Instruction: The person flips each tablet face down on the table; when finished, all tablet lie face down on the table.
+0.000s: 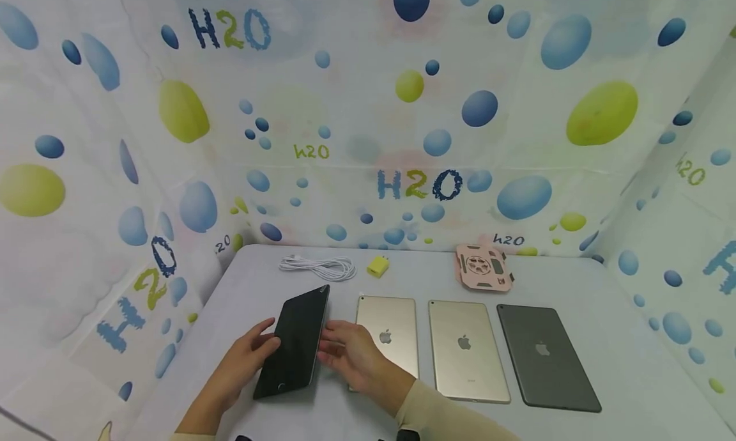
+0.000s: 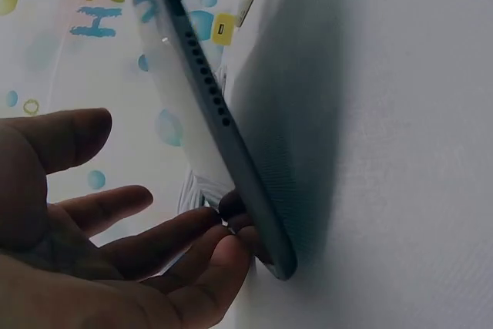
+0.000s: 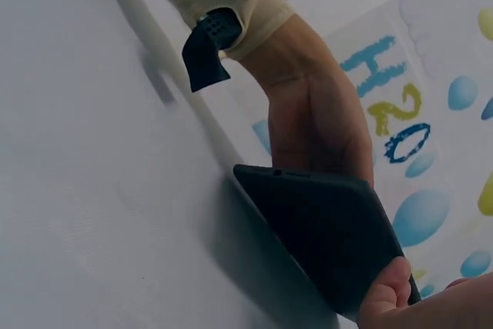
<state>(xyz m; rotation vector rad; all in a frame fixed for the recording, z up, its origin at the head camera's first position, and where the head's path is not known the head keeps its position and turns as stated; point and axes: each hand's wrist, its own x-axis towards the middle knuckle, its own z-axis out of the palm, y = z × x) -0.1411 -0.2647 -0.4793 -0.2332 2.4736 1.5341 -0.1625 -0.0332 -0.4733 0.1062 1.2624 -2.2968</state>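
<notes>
A tablet with a dark glass front (image 1: 293, 345) and a round home button is tilted up on one long edge at the left of the table. My right hand (image 1: 359, 358) grips its raised right edge; in the right wrist view the thumb (image 3: 387, 290) presses on the dark back. At the lower left edge is my left hand (image 1: 244, 364), fingers loosely spread. In the left wrist view its fingertips (image 2: 223, 256) meet the glass close to the edge, with their reflection showing. The tablet's edge (image 2: 204, 75) with speaker holes faces that camera.
Two gold tablets (image 1: 468, 348) and a dark grey tablet (image 1: 549, 358) lie face down to the right. Along the back are a coiled white cable (image 1: 330, 268), a yellow charger plug (image 1: 377, 266) and a pink case-like piece (image 1: 484, 268). A patterned curtain (image 1: 345, 108) surrounds the table.
</notes>
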